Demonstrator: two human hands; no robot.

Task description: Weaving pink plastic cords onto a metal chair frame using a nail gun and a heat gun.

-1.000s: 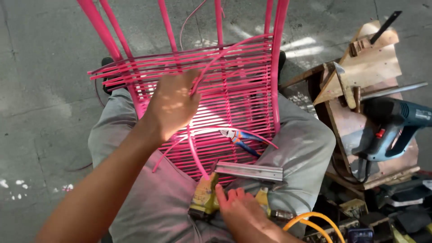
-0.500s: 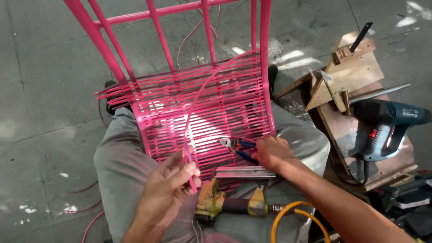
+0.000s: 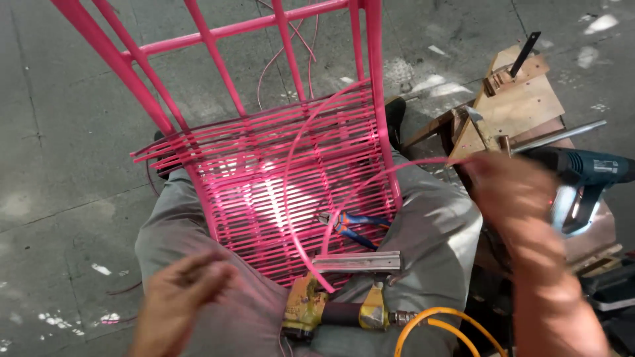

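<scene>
Head view: pink metal chair frame (image 3: 218,86) tilted across the person's lap, tubular bars, seat section wrapped in tight parallel rows of glossy pink plastic cord (image 3: 291,178). One loose cord strand (image 3: 397,173) arcs up off the weave and runs right to the right hand (image 3: 512,192); that hand is motion-blurred, appears closed on the strand end, exact grip hard to tell. Left hand (image 3: 192,287) low over the left thigh, blurred, fingers loosely curled, holding nothing, not touching the frame. Hands well apart. Blue-handled pliers (image 3: 350,225) lie on the weave near its lower right edge. Just below, a short grey metal channel piece (image 3: 357,262) rests across the lap. Below that a worn yellow pneumatic tool (image 3: 331,311) with orange hose (image 3: 436,324) curling off right. Grey trousers (image 3: 436,231), matte fabric. Right side: rough plywood jig (image 3: 516,106) with metal brackets, and a blue-grey heat gun (image 3: 582,175) beside it carrying a small rectangular label on the body, text too small to tell. Floor (image 3: 66,132) is stained grey concrete, loose pink cord offcuts behind the frame.
</scene>
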